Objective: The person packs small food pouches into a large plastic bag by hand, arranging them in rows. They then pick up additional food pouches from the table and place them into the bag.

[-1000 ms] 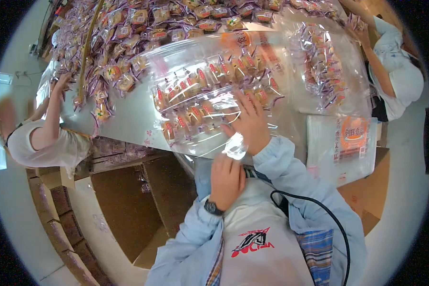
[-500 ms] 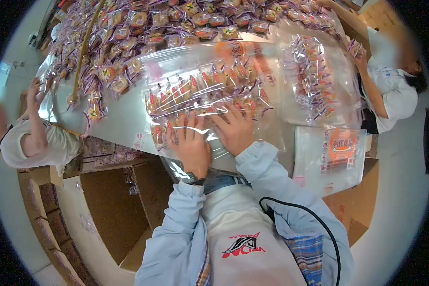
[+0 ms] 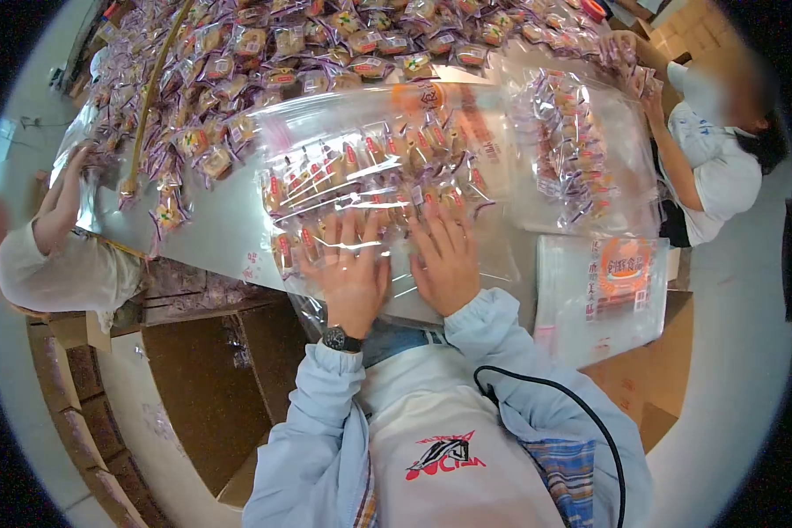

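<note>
— What's the surface like?

— A long pale table (image 3: pixel 211 220), its far half buried under a heap of loose snack packets (image 3: pixel 264 53). A yellowish rod (image 3: pixel 154 88) lies across the heap on the left.

— And the hands?

— Both lie flat on a clear bag (image 3: pixel 387 158) at the near edge of the table, right in front of the person. The left hand (image 3: pixel 352 273) has its fingers spread and grips nothing. The right hand (image 3: pixel 449 264), just beside it, rests palm down in the same way. The bag is full of rows of red-labelled packets.

— Anything next to it?

— A second filled bag (image 3: pixel 581 150) on the right, touching the first. Nearer, at the table's right end, there is a stack of flat printed bags (image 3: pixel 607 282).

— Other people?

— Two. A person on the left (image 3: pixel 53 264) in a white top reaches into the heap. Another on the right (image 3: pixel 713 167), also in white, has a hand at the packets by the far corner.

— The room?

— Brown cartons (image 3: pixel 211 387) stand under the table on the left, with more cardboard (image 3: pixel 642 387) below the flat bags. The floor (image 3: pixel 739 352) is pale grey.
</note>
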A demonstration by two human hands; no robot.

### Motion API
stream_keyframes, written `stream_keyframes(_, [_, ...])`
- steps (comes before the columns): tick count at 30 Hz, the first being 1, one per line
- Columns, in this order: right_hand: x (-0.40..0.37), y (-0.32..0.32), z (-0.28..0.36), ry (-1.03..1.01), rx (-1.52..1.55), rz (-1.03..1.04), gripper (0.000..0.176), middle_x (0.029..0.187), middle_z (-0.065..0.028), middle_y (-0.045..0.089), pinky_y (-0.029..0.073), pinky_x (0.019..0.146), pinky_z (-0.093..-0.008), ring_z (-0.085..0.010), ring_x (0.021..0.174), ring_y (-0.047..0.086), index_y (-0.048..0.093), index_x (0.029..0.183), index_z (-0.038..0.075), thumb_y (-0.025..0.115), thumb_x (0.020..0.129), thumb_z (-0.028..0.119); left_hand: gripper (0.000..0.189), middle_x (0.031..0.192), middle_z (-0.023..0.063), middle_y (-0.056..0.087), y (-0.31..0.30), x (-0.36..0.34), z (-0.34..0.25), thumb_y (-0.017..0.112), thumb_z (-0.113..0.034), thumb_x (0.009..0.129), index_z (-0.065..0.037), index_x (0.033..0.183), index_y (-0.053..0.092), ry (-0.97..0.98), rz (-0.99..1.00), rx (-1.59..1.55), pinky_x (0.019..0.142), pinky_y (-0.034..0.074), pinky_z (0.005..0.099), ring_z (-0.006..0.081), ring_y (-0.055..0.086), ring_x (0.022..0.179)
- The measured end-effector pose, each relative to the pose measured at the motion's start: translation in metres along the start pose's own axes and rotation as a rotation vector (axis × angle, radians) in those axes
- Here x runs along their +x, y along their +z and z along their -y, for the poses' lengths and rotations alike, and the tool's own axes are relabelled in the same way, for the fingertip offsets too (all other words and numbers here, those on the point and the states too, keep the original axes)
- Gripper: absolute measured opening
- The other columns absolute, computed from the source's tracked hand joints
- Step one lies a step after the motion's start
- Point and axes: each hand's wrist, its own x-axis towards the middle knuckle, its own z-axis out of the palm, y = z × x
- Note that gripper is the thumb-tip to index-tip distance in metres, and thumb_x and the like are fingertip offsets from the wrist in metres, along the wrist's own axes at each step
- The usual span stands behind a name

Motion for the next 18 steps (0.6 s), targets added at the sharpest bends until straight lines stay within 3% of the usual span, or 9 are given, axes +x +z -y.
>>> stream_keyframes(2, [-0.002,-0.001,-0.003,0.004,0.017,-0.059,0.063,0.154,-0.0182,0.048,0.03,0.12,-0.0537,-0.0377,0.147,0.04,0.058,0.139,0.004,0.074,0.079,0.012,0.076,0.162,0.0078,0.042,-0.001,0.008,-0.007,0.077,-0.033,0.079,-0.03,0.151,0.053,-0.018,-0.042,0.073,0.118,0.011,0.0662,0.0308,0.036,0.15])
stream_keyframes(3, [-0.001,0.001,-0.008,-0.004,0.044,-0.083,0.063,0.154,-0.018,0.048,0.03,0.12,-0.0537,-0.0381,0.146,0.041,0.058,0.139,0.004,0.074,0.079,0.011,0.073,0.163,0.0071,0.04,-0.005,0.011,-0.011,0.075,-0.038,0.082,-0.032,0.151,0.052,-0.082,0.104,0.123,0.115,0.01,0.0698,0.031,0.036,0.149])
stream_keyframes(4, [0.001,0.001,-0.012,-0.012,0.07,-0.11,0.062,0.154,-0.0178,0.049,0.03,0.12,-0.0538,-0.0384,0.146,0.041,0.059,0.139,0.004,0.074,0.078,0.01,0.072,0.163,0.0073,0.041,-0.001,0.011,-0.011,0.075,-0.038,0.083,-0.031,0.151,0.053,-0.077,0.065,0.106,0.115,0.01,0.0696,0.0309,0.036,0.149])
stream_keyframes(7, [0.0,-0.018,-0.006,0.035,0.089,0.046,0.054,0.15,-0.0176,0.052,0.035,0.116,-0.0537,-0.0394,0.142,0.046,0.064,0.132,0.004,0.072,0.079,0.007,0.073,0.16,0.0078,0.044,0.007,0.007,-0.012,0.076,-0.037,0.083,-0.028,0.151,0.053,-0.026,-0.038,0.066,0.116,0.009,0.0687,0.0301,0.039,0.148])
stream_keyframes(10, [-0.027,-0.013,0.0,-0.018,0.137,-0.032,0.05,0.146,-0.0174,0.056,0.041,0.111,-0.0531,-0.0403,0.137,0.05,0.068,0.129,0.006,0.073,0.079,0.005,0.064,0.152,0.0067,0.054,0.018,0.009,-0.013,0.076,-0.034,0.082,-0.026,0.143,0.06,0.206,-0.08,-0.148,0.12,0.015,0.0629,0.0287,0.045,0.143])
stream_keyframes(11, [-0.034,-0.017,0.003,-0.016,0.166,-0.066,0.045,0.138,-0.0162,0.061,0.046,0.105,-0.0515,-0.0399,0.128,0.057,0.07,0.122,0.007,0.073,0.077,0.004,0.06,0.148,0.0057,0.056,0.02,0.008,-0.016,0.077,-0.033,0.082,-0.025,0.14,0.062,0.195,-0.051,-0.125,0.12,0.017,0.0618,0.0283,0.047,0.142])
stream_keyframes(18, [-0.074,-0.03,-0.006,-0.15,0.299,0.103,0.042,0.128,-0.0164,0.064,0.049,0.102,-0.049,-0.0367,0.121,0.06,0.071,0.116,0.005,0.071,0.074,0.006,0.042,0.132,0.0029,0.068,0.019,0.033,-0.037,0.075,-0.039,0.089,-0.019,0.126,0.072,0.132,-0.104,-0.11,0.109,0.031,0.0619,0.0267,0.059,0.125])
